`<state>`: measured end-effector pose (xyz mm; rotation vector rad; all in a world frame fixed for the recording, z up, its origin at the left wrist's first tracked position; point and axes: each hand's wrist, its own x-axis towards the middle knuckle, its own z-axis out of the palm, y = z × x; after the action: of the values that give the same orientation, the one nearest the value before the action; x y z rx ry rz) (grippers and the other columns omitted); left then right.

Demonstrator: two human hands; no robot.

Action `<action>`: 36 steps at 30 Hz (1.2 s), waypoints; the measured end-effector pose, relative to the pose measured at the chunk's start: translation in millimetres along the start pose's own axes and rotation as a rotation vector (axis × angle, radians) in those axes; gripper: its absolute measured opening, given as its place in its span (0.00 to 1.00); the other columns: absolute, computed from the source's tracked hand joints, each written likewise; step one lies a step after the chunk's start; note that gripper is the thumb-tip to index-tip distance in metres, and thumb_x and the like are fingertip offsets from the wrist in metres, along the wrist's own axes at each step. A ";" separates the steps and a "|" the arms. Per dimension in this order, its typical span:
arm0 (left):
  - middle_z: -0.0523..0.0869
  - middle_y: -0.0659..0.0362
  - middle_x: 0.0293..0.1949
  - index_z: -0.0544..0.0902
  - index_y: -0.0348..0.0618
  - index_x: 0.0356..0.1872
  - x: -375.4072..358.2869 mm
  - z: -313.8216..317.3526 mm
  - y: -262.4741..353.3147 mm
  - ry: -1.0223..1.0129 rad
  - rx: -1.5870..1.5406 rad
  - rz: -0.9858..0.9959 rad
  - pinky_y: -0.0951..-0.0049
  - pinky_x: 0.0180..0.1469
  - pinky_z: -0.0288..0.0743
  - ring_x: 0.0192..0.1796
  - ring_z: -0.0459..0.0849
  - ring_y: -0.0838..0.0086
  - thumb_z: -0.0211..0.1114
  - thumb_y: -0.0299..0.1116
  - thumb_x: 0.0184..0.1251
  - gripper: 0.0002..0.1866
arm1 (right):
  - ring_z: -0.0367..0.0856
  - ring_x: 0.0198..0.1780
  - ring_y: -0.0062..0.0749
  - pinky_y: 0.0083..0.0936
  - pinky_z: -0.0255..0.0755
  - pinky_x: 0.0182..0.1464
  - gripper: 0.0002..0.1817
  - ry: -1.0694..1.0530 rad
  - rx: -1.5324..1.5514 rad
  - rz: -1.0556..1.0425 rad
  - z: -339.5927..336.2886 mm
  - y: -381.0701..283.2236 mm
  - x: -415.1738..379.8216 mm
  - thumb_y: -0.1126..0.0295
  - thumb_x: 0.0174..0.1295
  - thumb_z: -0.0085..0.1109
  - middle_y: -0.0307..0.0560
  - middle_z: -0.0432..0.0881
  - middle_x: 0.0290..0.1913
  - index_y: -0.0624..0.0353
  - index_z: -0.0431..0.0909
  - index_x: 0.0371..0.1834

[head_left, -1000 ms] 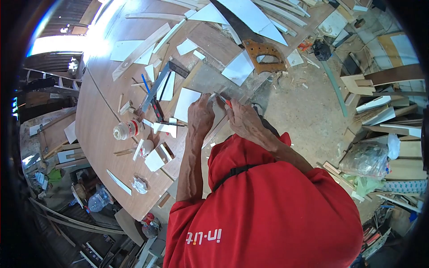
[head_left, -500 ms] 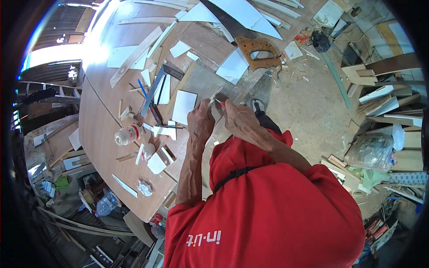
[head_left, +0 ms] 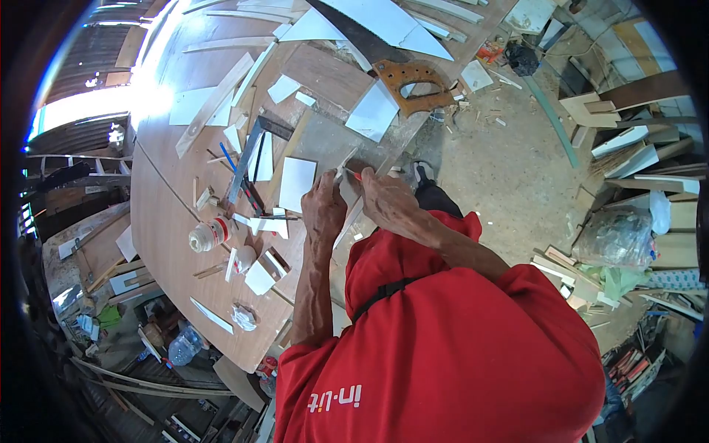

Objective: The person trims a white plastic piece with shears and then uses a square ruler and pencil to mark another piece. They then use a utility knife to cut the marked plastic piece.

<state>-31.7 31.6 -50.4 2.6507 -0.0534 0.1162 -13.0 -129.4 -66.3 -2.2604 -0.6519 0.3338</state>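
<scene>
My left hand (head_left: 323,198) is closed around a small pale wood strip (head_left: 347,157), whose tip sticks out past the fingers. Close beside it, my right hand (head_left: 384,196) grips a small red tool (head_left: 357,176) pointed at the strip. The tool's exact kind is too small to make out. Both hands are near the table's edge, over a grey board (head_left: 332,140). A white rectangular panel (head_left: 298,183) lies just left of my left hand. A handsaw (head_left: 413,85) with a wooden handle rests ahead of my right hand.
On the wooden table (head_left: 166,244) lie a metal try square (head_left: 251,151), a jar (head_left: 209,234), crumpled paper (head_left: 243,317) and several white offcuts. Wood scraps and a plastic bag (head_left: 614,236) are piled at the right. A green strip (head_left: 552,122) lies on the floor.
The view has shifted slightly, so the table things appear a little further left. My hands keep the same grip on the strip and the red tool, close together.
</scene>
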 end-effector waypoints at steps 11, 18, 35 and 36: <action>0.85 0.45 0.35 0.79 0.38 0.44 4.4 0.1 1.0 0.030 -0.019 0.020 0.58 0.34 0.79 0.35 0.86 0.50 0.58 0.18 0.60 0.11 | 0.82 0.28 0.58 0.47 0.74 0.30 0.13 -0.069 0.095 0.162 2.6 1.3 11.5 0.65 0.69 0.44 0.64 0.80 0.22 0.67 0.66 0.37; 0.83 0.42 0.31 0.79 0.37 0.41 19.7 -20.0 -1.4 -0.031 -0.026 -0.070 0.57 0.31 0.77 0.31 0.84 0.49 0.58 0.22 0.63 0.07 | 0.83 0.30 0.53 0.43 0.74 0.33 0.11 0.070 0.146 0.312 8.9 27.0 23.6 0.65 0.67 0.50 0.62 0.80 0.27 0.65 0.70 0.36; 0.86 0.45 0.45 0.73 0.32 0.59 29.4 -16.8 6.7 -0.080 -1.340 -0.542 0.66 0.46 0.85 0.44 0.88 0.59 0.53 0.22 0.70 0.17 | 0.65 0.16 0.13 0.15 0.59 0.17 0.07 0.338 0.876 0.348 -25.5 55.8 37.1 0.71 0.63 0.62 0.32 0.73 0.22 0.60 0.77 0.39; 0.85 0.45 0.45 0.72 0.33 0.60 28.9 -16.7 7.7 -0.059 -1.355 -0.531 0.65 0.46 0.86 0.44 0.88 0.59 0.53 0.21 0.70 0.18 | 0.65 0.16 0.13 0.15 0.59 0.17 0.07 0.333 0.869 0.344 -25.9 54.4 36.4 0.71 0.63 0.62 0.32 0.73 0.22 0.60 0.77 0.39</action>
<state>-4.6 32.1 -29.4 1.2479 0.4046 -0.1403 47.5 -157.0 -89.4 -1.5130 0.0795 0.3128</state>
